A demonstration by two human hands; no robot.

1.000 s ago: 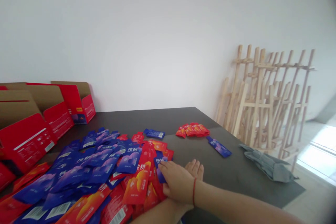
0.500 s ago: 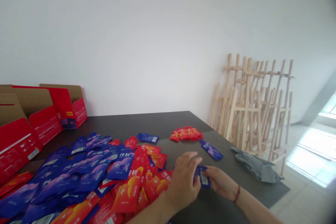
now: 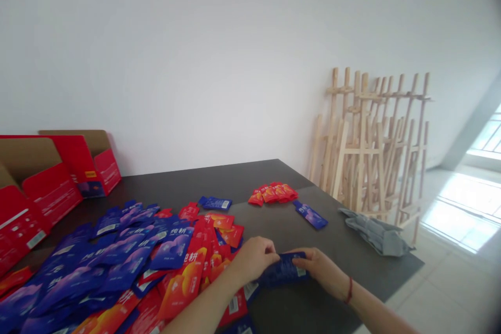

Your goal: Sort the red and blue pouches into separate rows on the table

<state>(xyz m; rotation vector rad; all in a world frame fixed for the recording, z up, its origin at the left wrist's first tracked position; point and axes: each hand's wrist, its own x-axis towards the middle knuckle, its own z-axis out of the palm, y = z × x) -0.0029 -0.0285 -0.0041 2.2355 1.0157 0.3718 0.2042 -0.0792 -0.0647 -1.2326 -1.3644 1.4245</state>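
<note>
Both my hands hold one blue sachet [image 3: 285, 270] just above the dark table [image 3: 235, 180], near its front edge. My left hand [image 3: 253, 260] pinches the sachet's left end with curled fingers. My right hand [image 3: 321, 269], a red string round its wrist, grips the right end. To the left of my hands spreads a big heap of blue and red sachets [image 3: 129, 261]. Further back lie a small row of red sachets [image 3: 273, 193], a single blue sachet [image 3: 310, 215] and another blue one [image 3: 215, 202].
Open red cardboard boxes [image 3: 50, 177] stand along the table's left side against the white wall. A crumpled grey cloth [image 3: 373, 234] lies near the table's right edge. Wooden frames [image 3: 371, 146] lean on the wall beyond that edge.
My hands lifted a blue sachet off the heap and drew it right; both now grip its ends. The view has turned a little to the right.
</note>
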